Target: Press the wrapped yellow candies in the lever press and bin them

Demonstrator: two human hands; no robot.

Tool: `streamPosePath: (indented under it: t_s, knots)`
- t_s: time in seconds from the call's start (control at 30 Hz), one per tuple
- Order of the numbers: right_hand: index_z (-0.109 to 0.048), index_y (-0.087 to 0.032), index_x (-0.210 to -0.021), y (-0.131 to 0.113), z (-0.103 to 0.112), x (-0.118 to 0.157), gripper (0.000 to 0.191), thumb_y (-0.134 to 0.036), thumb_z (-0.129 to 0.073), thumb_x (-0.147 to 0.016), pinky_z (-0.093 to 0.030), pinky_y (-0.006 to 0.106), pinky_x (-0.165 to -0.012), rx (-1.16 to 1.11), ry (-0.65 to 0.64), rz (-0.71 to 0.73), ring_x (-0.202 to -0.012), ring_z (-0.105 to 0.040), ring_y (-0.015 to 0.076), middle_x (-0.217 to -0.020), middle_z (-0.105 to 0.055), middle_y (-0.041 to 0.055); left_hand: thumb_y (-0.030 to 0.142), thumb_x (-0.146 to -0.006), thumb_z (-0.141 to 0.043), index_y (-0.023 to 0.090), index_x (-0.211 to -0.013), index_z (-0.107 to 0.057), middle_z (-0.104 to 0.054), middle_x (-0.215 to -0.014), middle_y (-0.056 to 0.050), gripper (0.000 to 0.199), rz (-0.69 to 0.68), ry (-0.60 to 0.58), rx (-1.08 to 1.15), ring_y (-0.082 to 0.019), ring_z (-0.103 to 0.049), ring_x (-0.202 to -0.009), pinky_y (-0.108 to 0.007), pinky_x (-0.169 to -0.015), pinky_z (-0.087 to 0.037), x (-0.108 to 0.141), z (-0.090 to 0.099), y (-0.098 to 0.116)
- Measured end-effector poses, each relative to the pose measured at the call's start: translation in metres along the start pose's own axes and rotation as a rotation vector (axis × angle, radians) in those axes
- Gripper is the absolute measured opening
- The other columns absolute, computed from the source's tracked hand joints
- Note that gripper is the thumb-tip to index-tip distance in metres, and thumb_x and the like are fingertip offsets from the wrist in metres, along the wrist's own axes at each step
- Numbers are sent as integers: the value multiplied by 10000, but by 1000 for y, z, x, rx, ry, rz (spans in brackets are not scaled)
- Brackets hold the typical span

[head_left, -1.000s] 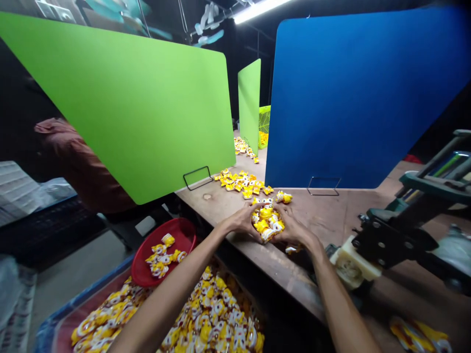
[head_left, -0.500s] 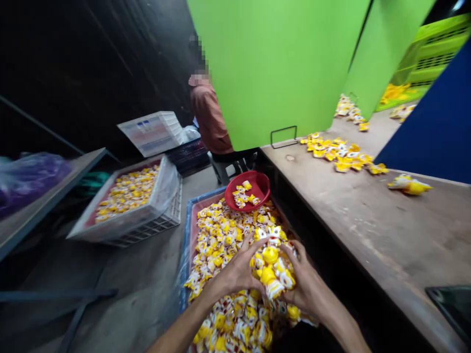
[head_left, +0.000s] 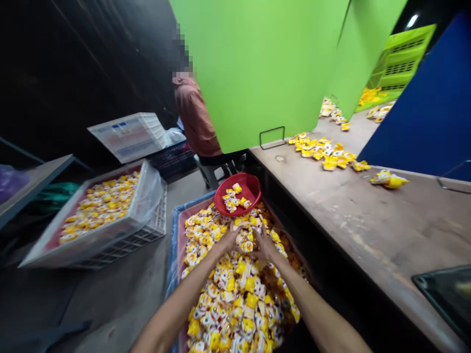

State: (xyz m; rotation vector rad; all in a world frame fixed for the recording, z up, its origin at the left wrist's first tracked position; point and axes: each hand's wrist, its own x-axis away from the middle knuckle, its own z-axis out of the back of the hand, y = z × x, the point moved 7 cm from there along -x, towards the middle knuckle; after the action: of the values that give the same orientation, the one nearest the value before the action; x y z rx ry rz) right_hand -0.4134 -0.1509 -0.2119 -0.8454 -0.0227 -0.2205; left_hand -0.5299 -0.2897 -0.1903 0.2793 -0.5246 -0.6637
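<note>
Being pressed into the far end of a heap of yellow-and-white sachets (head_left: 239,294): the left hand (head_left: 230,240) and right hand (head_left: 263,245), close together. Grip is spread on both, fingertips dug in among the sachets, nothing seen pinched; whether anything sits under the palms cannot be told. Heap fills a blue-rimmed crate (head_left: 173,245) on the floor (head_left: 110,304), near side. Red bowl (head_left: 251,189) rests on the heap just beyond the hands, a small batch of sachets (head_left: 231,200) inside. Step in hand reads as a scoop from the crate; a lift would call for the fingers being closed under the sachets. Desk (head_left: 349,220) runs along the right, with a scattered row of sachets (head_left: 324,156) and a loose pair (head_left: 388,180) on it. Left: white lattice crate (head_left: 149,235), lined with plastic, holding more sachets. Far left of the bowl, a seated person (head_left: 193,117) is partly hidden by a green panel (head_left: 257,73).
</note>
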Motion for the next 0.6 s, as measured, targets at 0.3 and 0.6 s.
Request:
streamPosePath:
  t_s: [0.3, 0.6]
  knots:
    - [-612, -297, -1540, -39, 205, 134, 482, -357, -648, -1063, -617, 390, -1113, -151, 481, 93, -1277, -727, 251, -1496, -669, 91, 418, -921, -786, 343, -1449, -691, -824, -1213, -63, 542, -661, 121, 80, -300, -794, -1096, -406, -988, -608, -16, 87, 251]
    - [-582, -179, -1608, 61, 473, 119, 628, -137, -607, -981, -443, 684, -1232, 239, 857, -588, -1556, -466, 469, -1698, -497, 216, 265, -914, -768, 210, -1271, -748, -742, -1269, -123, 362, -771, 364, 326, -295, -708, -1188, -460, -1110, -571, -108, 133, 484]
